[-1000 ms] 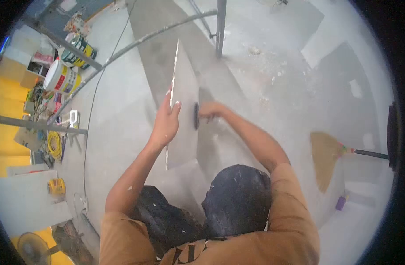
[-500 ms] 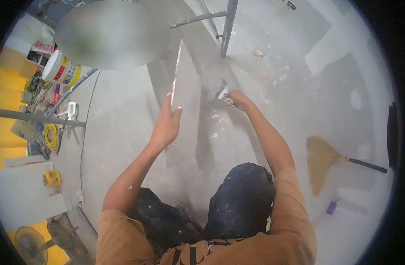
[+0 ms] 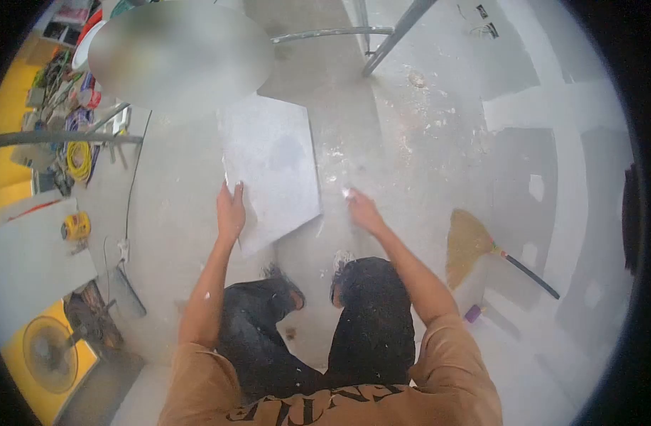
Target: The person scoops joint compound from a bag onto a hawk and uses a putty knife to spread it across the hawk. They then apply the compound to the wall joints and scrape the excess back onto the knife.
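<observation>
My left hand (image 3: 231,211) grips a pale grey board (image 3: 279,160), apparently drywall, by its left edge, thumb on the face turned up toward me. The board has an angled lower edge and is held above the floor. To the right of the board, apart from it, my right hand (image 3: 366,211) is closed. A small whitish tip (image 3: 346,192) shows at its fingers; what it belongs to is mostly hidden. My shoes, spotted with white, stand on the floor below the board.
A broom (image 3: 467,245) and a purple item (image 3: 473,313) lie to the right. Metal scaffold bars (image 3: 403,32) stand ahead. On the left are coiled yellow cable (image 3: 79,160), a yellow tape-like roll (image 3: 75,226), a fan (image 3: 50,353) and a dark cord (image 3: 131,195).
The board has swung from nearly edge-on to showing its broad face, and moved left with my left hand. My right hand has come lower and nearer my body. The view has shifted.
</observation>
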Available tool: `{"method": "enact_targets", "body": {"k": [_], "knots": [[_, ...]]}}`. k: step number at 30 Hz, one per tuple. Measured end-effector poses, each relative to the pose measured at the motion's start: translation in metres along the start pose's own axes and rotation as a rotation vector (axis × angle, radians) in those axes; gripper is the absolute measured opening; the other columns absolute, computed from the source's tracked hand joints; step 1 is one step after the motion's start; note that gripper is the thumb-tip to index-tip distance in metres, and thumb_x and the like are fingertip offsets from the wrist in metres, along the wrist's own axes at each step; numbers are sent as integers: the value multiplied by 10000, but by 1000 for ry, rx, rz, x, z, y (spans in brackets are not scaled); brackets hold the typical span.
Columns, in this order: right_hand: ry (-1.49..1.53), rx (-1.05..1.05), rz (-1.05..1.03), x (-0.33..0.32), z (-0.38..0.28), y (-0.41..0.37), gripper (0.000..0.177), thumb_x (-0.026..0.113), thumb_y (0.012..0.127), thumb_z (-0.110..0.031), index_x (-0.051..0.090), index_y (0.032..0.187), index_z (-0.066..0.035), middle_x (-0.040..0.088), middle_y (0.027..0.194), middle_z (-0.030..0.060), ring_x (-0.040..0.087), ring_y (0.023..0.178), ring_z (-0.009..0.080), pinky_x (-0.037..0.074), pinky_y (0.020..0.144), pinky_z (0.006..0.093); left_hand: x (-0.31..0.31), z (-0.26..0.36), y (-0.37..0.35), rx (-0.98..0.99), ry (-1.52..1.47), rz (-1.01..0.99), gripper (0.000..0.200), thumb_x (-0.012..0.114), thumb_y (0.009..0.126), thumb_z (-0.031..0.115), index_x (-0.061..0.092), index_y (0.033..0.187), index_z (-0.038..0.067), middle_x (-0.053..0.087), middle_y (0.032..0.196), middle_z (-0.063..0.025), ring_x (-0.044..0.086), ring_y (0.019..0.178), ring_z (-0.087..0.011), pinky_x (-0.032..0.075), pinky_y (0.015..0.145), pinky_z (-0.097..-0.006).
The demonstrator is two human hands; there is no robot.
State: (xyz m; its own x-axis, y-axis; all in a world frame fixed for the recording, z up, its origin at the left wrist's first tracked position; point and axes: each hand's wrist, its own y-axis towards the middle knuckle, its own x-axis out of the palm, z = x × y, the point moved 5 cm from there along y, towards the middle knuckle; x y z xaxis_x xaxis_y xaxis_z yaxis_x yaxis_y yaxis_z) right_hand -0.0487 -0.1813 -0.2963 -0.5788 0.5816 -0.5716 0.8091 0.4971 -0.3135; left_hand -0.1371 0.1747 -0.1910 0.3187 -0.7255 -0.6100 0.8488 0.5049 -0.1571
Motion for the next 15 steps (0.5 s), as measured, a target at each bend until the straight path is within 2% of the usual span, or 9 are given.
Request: {"method": "enact_targets", "body": {"k": [1, 4, 6, 7, 9, 11, 12, 13, 15], "knots": [[-27, -145, -14, 26, -17, -25, 410, 544, 935, -190, 573, 1302, -12, 636, 1184, 243, 632, 1020, 348, 479, 904, 465, -10, -11, -24, -92, -97, 59, 426, 511, 1006, 245, 524, 1249, -104, 649, 1053, -281, 625, 992, -381, 460, 907, -418], [96, -60, -134, 43, -136, -98, 401, 531, 931, -150, 566, 1298, 6, 602, 1210, 273, 603, 1082, 379, 464, 938, 494, -43, 6, -91, -253, -241, 164, 423, 512, 1015, 229, 515, 1269, -109, 629, 1178, -232, 584, 1110, -302, 420, 992, -382], [-98, 163, -287, 37, -197, -124, 383, 522, 931, -120, 562, 1282, 29, 603, 1179, 262, 598, 1066, 391, 470, 916, 502, -65, 24, -130, -295, -323, 221, 435, 527, 1015, 222, 504, 1282, -120, 619, 1217, -204, 557, 1146, -255, 395, 1025, -365], [-103, 156, -307, 41, -193, -123, 383, 522, 931, -120, 562, 1282, 29, 603, 1179, 262, 598, 1066, 391, 470, 916, 502, -77, 31, -151, -311, -323, 236, 435, 527, 1015, 222, 504, 1282, -120, 619, 1217, -204, 557, 1146, -255, 395, 1025, -365], [-268, 179, -104, 60, -148, -93, 378, 503, 937, -140, 587, 1256, 45, 649, 976, 264, 644, 881, 402, 492, 744, 529, -98, 43, -189, -342, -339, 276, 384, 527, 1005, 184, 519, 1269, -95, 626, 1198, -213, 576, 1127, -272, 413, 1000, -376], [-146, 113, -79, 63, -96, -56, 318, 509, 935, -143, 630, 1153, 53, 664, 949, 251, 648, 870, 390, 501, 745, 507, -118, 70, -220, -380, -293, 221, 396, 533, 1008, 208, 524, 1281, -78, 629, 1202, -198, 577, 1121, -264, 419, 996, -385], [210, 83, 157, 65, -62, -44, 251, 522, 929, -150, 652, 1005, 51, 667, 896, 262, 653, 825, 369, 507, 736, 500, -125, 82, -233, -414, -254, 166, 408, 539, 1010, 233, 528, 1294, -60, 631, 1205, -183, 577, 1115, -257, 426, 992, -394], [-29, -17, 80, 60, -18, -26, 255, 500, 912, -160, 691, 994, -12, 679, 991, 236, 650, 905, 382, 521, 770, 484, -129, 86, -245, -422, -184, 118, 403, 534, 1010, 245, 537, 1284, -50, 639, 1188, -195, 588, 1102, -281, 435, 977, -403], [-508, 186, -508, 31, 28, -22, 344, 475, 923, -219, 668, 1157, -56, 657, 1195, 178, 610, 1093, 352, 506, 923, 473, -126, 98, -269, -442, -62, 52, 395, 530, 1003, 266, 552, 1269, -25, 646, 1155, -242, 607, 1073, -362, 450, 953, -437]]}}
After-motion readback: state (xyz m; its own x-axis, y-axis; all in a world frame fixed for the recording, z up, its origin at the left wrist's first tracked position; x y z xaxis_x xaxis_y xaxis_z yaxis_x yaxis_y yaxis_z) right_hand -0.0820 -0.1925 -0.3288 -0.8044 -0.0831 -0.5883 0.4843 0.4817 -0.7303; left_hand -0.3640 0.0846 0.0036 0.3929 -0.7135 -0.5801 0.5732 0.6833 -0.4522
